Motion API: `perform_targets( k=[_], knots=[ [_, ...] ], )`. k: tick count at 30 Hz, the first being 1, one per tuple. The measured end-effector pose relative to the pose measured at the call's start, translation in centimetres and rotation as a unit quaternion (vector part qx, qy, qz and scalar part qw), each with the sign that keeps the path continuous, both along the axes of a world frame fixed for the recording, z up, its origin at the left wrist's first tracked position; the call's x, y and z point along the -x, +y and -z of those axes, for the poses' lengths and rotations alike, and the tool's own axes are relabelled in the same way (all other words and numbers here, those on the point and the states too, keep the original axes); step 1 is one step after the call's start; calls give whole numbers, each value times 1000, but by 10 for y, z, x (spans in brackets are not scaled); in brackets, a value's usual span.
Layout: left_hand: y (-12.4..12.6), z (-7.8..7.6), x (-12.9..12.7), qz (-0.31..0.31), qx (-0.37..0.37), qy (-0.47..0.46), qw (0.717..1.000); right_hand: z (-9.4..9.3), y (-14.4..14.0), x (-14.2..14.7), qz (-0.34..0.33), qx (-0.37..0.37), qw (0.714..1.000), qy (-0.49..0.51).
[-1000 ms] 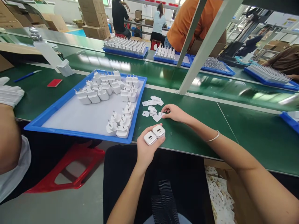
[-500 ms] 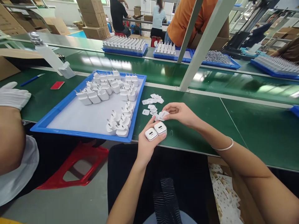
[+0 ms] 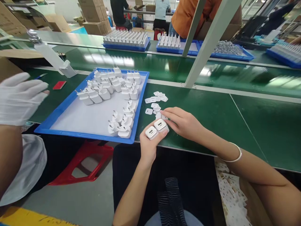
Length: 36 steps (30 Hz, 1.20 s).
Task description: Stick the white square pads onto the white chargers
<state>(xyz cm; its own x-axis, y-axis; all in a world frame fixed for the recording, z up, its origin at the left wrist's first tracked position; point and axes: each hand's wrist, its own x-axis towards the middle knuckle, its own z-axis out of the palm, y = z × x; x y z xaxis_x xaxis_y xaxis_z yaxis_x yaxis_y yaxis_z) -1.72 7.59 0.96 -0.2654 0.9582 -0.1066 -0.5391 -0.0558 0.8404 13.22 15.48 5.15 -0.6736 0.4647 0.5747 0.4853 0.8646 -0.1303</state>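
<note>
Two white USB charger plugs (image 3: 151, 132) sit side by side in my left hand (image 3: 148, 147), their USB faces turned up. Its fingers and thumb wrap round them just above the table's front edge. Close beside the right-hand charger is my right hand (image 3: 182, 123), with index finger and thumb round a thin white slip (image 3: 162, 116), partly hidden by the fingers. More white slips with small slots (image 3: 155, 99) lie loosely behind my hands on the green table. To the left, a blue tray (image 3: 82, 137) carries several white chargers with pins up (image 3: 103, 91).
A co-worker's white-gloved hand (image 3: 21, 97) is at the left, near a red booklet (image 3: 59, 85) and a white bottle (image 3: 50, 58). A slanted metal post (image 3: 211, 44) rises behind the slips. Filled blue trays (image 3: 127, 47) stand along the far side. A red stool (image 3: 70, 175) is below.
My right hand has moved in against the right-hand charger, bringing the slip down beside it. The co-worker's gloved hand has lifted and moved right. My view has tilted slightly down.
</note>
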Motion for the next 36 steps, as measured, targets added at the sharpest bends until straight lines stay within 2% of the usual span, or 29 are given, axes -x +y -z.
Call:
perform_targets(
  k=[3, 6, 8, 10, 13, 18, 20, 22, 25, 28, 31, 33, 36],
  knots=[
    [2, -2, 3, 6, 17, -8, 1000, -4, 3, -3, -35, -47, 995, -75],
    [5, -4, 8, 48, 32, 9, 998, -12, 9, -7, -60, -42, 990, -119],
    [7, -7, 13, 89, 37, 28, 995, -17, 13, -11, -72, 14, 991, -110],
    [7, -11, 16, 125, 40, 51, 990, -23, 17, -16, -82, 103, 988, -80],
    [6, -17, 18, 163, 42, 90, 982, -26, 17, -27, -89, 220, 971, -41],
    [10, -21, 23, 255, 42, 153, 954, -22, 11, -46, -115, 291, 950, -16],
    [12, -18, 24, 273, 38, 175, 945, -21, 9, -54, -92, 300, 949, 9],
    [11, -13, 22, 249, 7, 204, 947, -23, 6, -61, -22, 284, 956, 66],
    [3, -5, 12, 146, -84, 265, 949, -24, -5, -60, 74, 247, 952, 166],
    [-4, 2, -3, 29, -159, 333, 929, -24, -24, -49, 46, 241, 947, 209],
    [-7, 4, -15, -65, -188, 386, 901, -20, -46, -37, 25, 203, 958, 202],
    [-9, 4, -22, -105, -194, 412, 884, -18, -58, -31, 47, 174, 965, 189],
    [-13, 5, -28, -130, -204, 435, 868, -15, -71, -25, 98, 162, 962, 195]
  ],
)
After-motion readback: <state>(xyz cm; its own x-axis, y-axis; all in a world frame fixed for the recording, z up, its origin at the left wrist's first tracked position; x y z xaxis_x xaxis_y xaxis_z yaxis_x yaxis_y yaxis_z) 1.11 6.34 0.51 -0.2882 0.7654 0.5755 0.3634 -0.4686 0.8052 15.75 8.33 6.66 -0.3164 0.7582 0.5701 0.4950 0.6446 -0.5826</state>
